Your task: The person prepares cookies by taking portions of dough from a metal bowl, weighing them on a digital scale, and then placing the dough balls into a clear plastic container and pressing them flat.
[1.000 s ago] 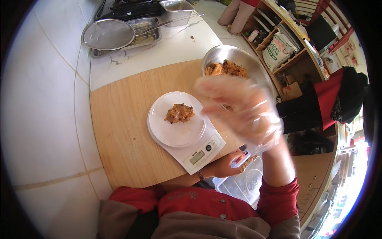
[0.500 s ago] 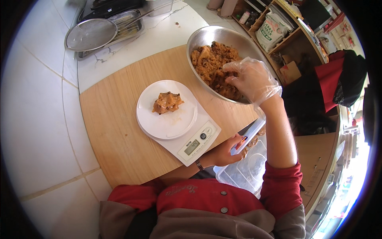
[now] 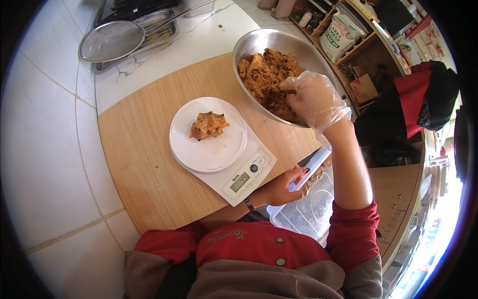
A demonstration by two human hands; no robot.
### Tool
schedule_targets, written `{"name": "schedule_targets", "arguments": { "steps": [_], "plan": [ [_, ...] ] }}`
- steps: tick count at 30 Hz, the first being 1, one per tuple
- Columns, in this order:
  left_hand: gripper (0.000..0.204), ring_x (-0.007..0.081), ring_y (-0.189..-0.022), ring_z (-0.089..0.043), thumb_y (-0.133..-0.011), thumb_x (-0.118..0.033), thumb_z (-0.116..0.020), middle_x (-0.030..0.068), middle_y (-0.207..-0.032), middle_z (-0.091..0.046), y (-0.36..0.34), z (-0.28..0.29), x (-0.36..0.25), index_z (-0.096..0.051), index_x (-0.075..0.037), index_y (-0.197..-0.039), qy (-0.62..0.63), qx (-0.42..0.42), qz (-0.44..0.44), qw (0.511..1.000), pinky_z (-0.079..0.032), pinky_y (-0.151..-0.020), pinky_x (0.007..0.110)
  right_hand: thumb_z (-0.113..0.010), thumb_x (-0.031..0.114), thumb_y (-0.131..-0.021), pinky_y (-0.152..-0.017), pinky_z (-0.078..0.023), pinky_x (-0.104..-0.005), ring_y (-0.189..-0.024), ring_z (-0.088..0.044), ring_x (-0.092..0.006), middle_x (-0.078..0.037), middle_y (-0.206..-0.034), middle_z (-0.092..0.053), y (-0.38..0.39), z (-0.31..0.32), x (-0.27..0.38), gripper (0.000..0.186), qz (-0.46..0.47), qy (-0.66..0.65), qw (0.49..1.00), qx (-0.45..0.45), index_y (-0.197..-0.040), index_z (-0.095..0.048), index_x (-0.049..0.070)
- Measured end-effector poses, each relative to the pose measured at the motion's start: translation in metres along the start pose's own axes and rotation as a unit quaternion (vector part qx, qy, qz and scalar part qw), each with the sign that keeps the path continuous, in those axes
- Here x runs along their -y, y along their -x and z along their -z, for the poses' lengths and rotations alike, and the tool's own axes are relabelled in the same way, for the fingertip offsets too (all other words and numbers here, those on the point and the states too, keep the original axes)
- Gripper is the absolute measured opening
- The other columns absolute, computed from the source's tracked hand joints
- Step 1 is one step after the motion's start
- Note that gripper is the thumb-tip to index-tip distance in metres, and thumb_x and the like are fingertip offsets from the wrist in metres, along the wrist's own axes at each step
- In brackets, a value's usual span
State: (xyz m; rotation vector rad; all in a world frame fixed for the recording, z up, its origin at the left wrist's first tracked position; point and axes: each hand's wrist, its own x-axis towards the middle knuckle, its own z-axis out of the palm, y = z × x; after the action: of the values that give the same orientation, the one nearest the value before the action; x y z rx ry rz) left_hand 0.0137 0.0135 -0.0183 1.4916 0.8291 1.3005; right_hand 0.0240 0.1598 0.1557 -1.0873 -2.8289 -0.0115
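Our left hand (image 3: 285, 189) grips a plastic box (image 3: 318, 207). Our right hand (image 3: 313, 99) touches brown food (image 3: 269, 77); its grip we can't tell.

Chunky brn mix (image 3: 266, 77) in steel bowl (image 3: 312, 52), lump (image 3: 208, 125) atop wht scale (image 3: 209, 157)

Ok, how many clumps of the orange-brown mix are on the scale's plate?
1: the clump sits on the scale's round white plate, a little beyond its centre. The plate's top is in view, so none seems hidden.

One steel bowl (image 3: 319, 54), one scale (image 3: 219, 155), one strainer (image 3: 110, 41).
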Motion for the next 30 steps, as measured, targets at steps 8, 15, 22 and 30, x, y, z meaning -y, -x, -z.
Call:
{"name": "schedule_targets", "arguments": {
  "steps": [8,15,22,30],
  "plan": [
    [0.025,0.0159,-0.074,-0.046,-0.069,-0.004,-0.063,0.007,-0.085,-0.045,-0.001,0.001,-0.003,-0.045,-0.005,-0.085,-0.014,0.011,0.007,1.0,-0.041,-0.069,0.027,-0.067,0.016,-0.072,-0.076,-0.049,-0.0431,-0.081,-0.061,-0.0346,-0.018,-0.081,-0.063,-0.002,-0.004,-0.005,0.022,-0.018,0.0,1.0,-0.003,-0.094,-0.071,0.011],
    [0.025,0.0151,-0.076,-0.048,-0.069,-0.006,-0.064,0.0072,-0.091,-0.049,0.002,-0.001,0.004,-0.046,-0.005,-0.087,-0.012,-0.01,-0.02,1.0,-0.041,-0.068,0.028,-0.069,0.014,-0.075,-0.077,-0.05,-0.0413,-0.085,-0.062,-0.0328,-0.015,-0.086,-0.065,0.009,0.016,0.018,0.015,0.04,-0.046,0.992,-0.112,-0.089,-0.068,0.006],
    [0.035,0.0207,-0.09,-0.051,-0.079,-0.021,-0.067,0.0109,-0.096,-0.053,0.012,-0.011,0.024,-0.05,-0.002,-0.103,0.011,0.006,0.034,0.999,-0.042,-0.078,0.032,-0.066,0.007,-0.08,-0.081,-0.051,-0.0369,-0.091,-0.064,-0.0298,-0.014,-0.096,-0.067,0.015,0.003,0.078,0.021,0.204,-0.264,0.94,-0.077,-0.101,-0.065,0.005],
    [0.046,0.0207,-0.111,-0.054,-0.081,-0.018,-0.07,0.0148,-0.117,-0.059,0.007,-0.009,0.019,-0.052,0.0,-0.119,0.073,0.095,0.143,0.982,-0.042,-0.093,0.034,-0.068,0.007,-0.076,-0.072,-0.052,-0.0342,-0.081,-0.064,-0.0271,-0.013,-0.089,-0.066,0.006,-0.016,0.08,0.021,0.178,-0.383,0.906,-0.007,-0.098,-0.065,0.005]
  ]
}}
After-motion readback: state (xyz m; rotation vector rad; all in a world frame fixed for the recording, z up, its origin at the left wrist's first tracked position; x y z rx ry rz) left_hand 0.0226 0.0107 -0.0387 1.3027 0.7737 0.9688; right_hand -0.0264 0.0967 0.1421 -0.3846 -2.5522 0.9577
